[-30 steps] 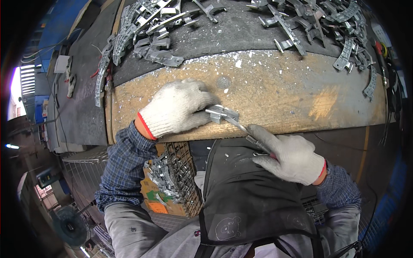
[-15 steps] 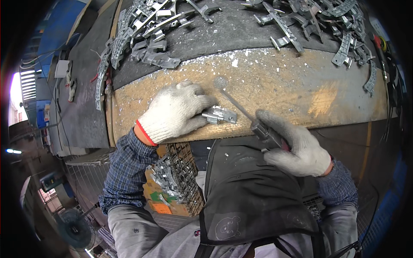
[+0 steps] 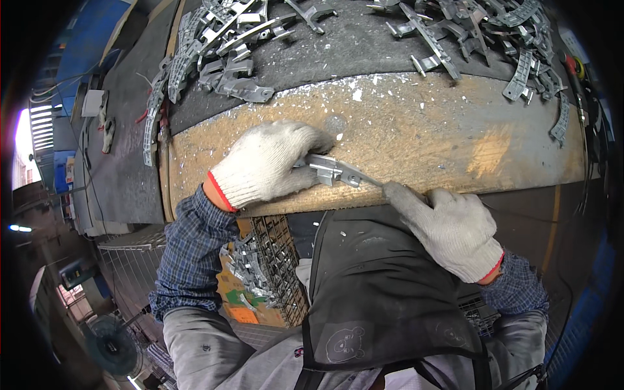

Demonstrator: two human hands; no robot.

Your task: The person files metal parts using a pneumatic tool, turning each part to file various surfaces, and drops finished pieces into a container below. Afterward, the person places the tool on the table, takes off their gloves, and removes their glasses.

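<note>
My left hand [image 3: 268,162], in a white knitted glove with a red cuff, is closed on one end of a small silver metal bracket [image 3: 331,171]. The bracket is near the front edge of the worn wooden board. In my gloved right hand [image 3: 455,233] is a slim grey file [image 3: 369,181]; the fingers wrap its handle and hide it. Its blade slants up and left from my index fingertip and lies against the bracket's right end. The blade's far tip cannot be made out behind the bracket.
Piles of grey metal castings lie at the back left [image 3: 227,39] and back right [image 3: 481,32] on a dark mat [image 3: 351,55]. Metal chips dot the wooden board [image 3: 442,143]. Below its edge, a wire basket and a carton [image 3: 260,279] hold more metal pieces.
My right hand has turned and brought the file down onto the bracket; earlier its blade pointed above and clear of the part. My left hand has tilted the bracket and shifted slightly.
</note>
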